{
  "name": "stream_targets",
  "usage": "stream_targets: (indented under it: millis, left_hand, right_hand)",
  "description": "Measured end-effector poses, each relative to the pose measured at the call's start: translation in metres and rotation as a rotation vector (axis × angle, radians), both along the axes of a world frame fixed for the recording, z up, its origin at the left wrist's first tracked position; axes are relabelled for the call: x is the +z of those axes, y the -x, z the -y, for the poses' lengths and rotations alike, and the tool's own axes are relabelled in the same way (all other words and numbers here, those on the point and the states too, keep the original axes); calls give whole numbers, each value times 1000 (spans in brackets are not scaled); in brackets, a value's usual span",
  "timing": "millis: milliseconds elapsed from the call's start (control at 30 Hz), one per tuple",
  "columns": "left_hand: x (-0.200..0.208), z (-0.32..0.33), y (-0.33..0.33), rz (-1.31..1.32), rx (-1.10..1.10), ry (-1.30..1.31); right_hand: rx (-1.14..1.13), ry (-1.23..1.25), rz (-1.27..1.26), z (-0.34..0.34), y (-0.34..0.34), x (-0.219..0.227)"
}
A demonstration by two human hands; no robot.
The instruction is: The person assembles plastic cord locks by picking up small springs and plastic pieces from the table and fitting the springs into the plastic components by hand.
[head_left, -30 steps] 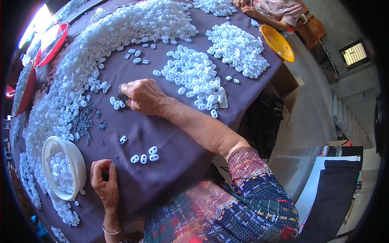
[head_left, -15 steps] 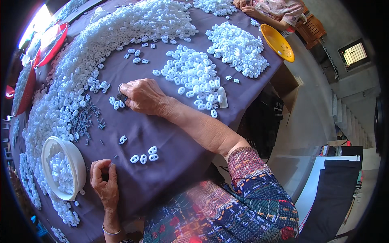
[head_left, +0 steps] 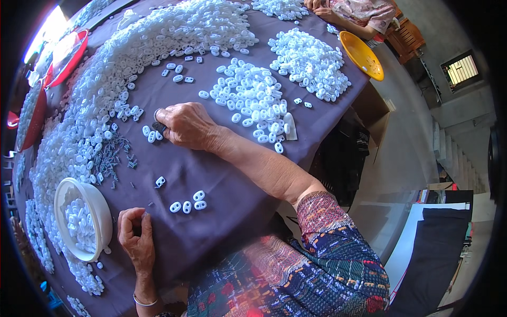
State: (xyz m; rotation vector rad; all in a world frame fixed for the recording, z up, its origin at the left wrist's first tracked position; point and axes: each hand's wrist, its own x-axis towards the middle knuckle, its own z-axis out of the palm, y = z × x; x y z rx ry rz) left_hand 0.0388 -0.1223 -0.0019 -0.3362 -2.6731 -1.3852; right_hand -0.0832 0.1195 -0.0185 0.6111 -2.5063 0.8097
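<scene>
My right hand is closed, its fingertips gripping a small dark block at the middle of the cloth. Right beside those fingertips lie several white oval two-holed pieces. My left hand rests near the table's front edge, thumb and forefinger curled together; what they hold, if anything, is too small to make out. Just past its fingertips shows a tiny dark pin. Between my hands are one white piece with a dark pin and a small group of white pieces.
A white tub of pieces stands left of my left hand. Dark pins lie beside a long white heap. More piles spread at the back, near a yellow tray. Another person's arm rests at the far edge.
</scene>
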Motion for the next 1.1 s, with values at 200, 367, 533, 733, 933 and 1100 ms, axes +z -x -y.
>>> stream_targets:
  millis: [200, 367, 533, 733, 933, 1100]
  left_hand:
    - [0, 0, 0, 4, 2, -1]
    - [-2, 1, 0, 13, 8, -22]
    - [-2, 1, 0, 25, 15, -34]
    - [-1, 0, 0, 23, 7, -18]
    - [0, 1, 0, 14, 4, -9]
    - [1, 0, 0, -7, 0, 6]
  right_hand:
    - [4, -12, 2, 0, 0, 2]
    - [4, -15, -3, 0, 0, 1]
    - [3, -18, -8, 0, 0, 1]
    - [2, -2, 1, 0, 0, -1]
    - [0, -4, -3, 0, 0, -1]
    - [-4, -13, -3, 0, 0, 0]
